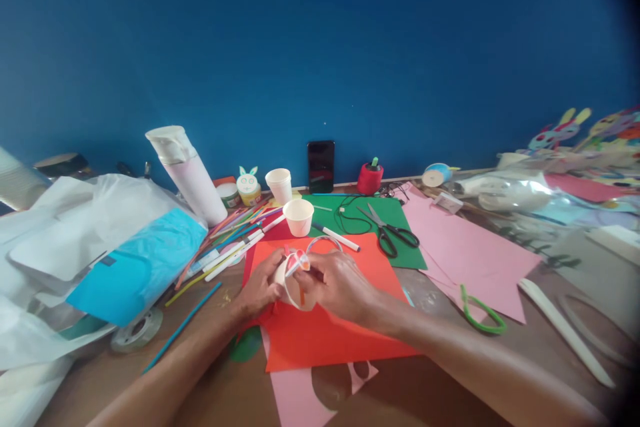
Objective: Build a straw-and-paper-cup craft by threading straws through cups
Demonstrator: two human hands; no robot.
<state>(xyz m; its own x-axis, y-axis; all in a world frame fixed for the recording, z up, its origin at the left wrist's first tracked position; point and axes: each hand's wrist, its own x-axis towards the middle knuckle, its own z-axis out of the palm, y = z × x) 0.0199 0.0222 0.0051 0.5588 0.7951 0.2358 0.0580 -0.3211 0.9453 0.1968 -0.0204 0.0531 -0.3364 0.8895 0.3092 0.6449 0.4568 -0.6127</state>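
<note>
A white paper cup [283, 278], tipped with its open mouth toward me, is held over an orange paper sheet [345, 340]. My left hand [261, 285] is closed around the cup's left side. The bent fingers of my right hand [343, 283] are closed at the cup's right rim, and its fingertips are partly hidden. A small red-and-white piece [299, 260] shows at the cup's upper edge between both hands. Behind my right hand a thin pale loop [325, 238] arches up. Just beyond stands another white paper cup [299, 219] beside a white marker [337, 238].
Black-handled scissors [390, 232] lie on green paper [407, 250]. Pink sheets [470, 250] and a green pipe cleaner loop [483, 320] are at right. Markers, a tape roll [137, 331] and plastic bags [95, 213] crowd the left. A phone [321, 168] leans on the blue wall [320, 47].
</note>
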